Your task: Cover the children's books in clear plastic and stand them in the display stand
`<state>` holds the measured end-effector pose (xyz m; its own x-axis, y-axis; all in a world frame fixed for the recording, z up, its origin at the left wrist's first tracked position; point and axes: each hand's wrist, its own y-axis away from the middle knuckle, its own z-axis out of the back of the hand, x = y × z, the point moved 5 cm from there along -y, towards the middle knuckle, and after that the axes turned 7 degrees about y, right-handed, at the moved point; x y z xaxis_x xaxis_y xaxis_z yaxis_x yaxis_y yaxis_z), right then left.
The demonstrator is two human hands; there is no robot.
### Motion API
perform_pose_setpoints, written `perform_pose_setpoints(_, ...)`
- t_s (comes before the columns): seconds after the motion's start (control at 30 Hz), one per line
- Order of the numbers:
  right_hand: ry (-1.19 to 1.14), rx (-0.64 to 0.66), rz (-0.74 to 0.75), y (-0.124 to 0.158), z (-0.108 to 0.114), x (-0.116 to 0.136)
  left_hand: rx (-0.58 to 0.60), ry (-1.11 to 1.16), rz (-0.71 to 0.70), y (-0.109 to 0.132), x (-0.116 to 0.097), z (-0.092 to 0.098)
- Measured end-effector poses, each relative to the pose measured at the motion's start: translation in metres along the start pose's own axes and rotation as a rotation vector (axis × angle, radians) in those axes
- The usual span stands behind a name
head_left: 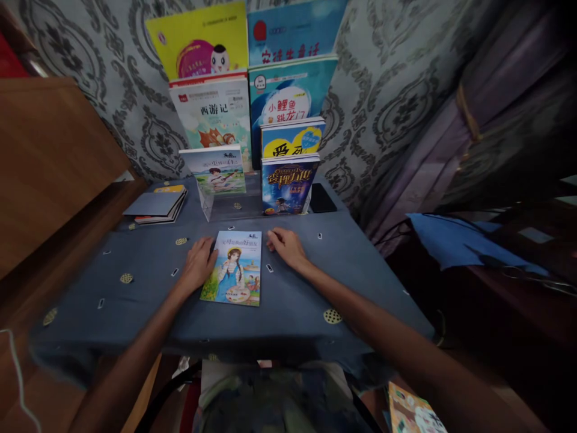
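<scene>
A thin paperback book lies face up on the cloth-covered table, its cover showing a figure in a yellow hat and blue dress. My left hand rests at the book's left edge, palm down, with its fingers stretched loosely forward and the thumb side against the cover. To the right of the book's upper corner, my right hand lies on the table, apart from the book. Its fingers are curled in, and nothing shows in them.
Behind the hands, a clear stepped stand holds several upright books, including a dark blue one in front. Stacked books lie at the left, beside a wooden panel. A dark phone-like slab sits right of the stand.
</scene>
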<state>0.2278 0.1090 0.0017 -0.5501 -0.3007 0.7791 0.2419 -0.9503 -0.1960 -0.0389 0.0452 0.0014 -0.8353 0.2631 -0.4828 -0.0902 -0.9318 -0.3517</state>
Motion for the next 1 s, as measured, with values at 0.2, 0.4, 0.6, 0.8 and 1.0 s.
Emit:
perform_pose_setpoints(0.2,0.024,-0.034,0.044,-0.002,-0.008,-0.004,0.073,-0.119,-0.066,-0.019,-0.011,-0.019)
perform_pose_setpoints(0.4,0.031,-0.045,0.073,-0.002,-0.009,-0.009,0.132,-0.167,-0.097,-0.041,-0.034,-0.033)
perform_pose_setpoints(0.6,0.043,-0.065,0.091,-0.004,-0.012,-0.014,0.206,-0.161,-0.194,-0.053,-0.071,-0.06)
perform_pose_setpoints(0.8,0.043,-0.063,0.116,-0.004,-0.013,-0.017,0.256,-0.179,-0.23,-0.052,-0.097,-0.069)
perform_pose_setpoints(1.0,0.052,-0.074,0.109,-0.004,-0.013,-0.017,0.278,-0.425,-0.038,-0.053,-0.123,-0.057)
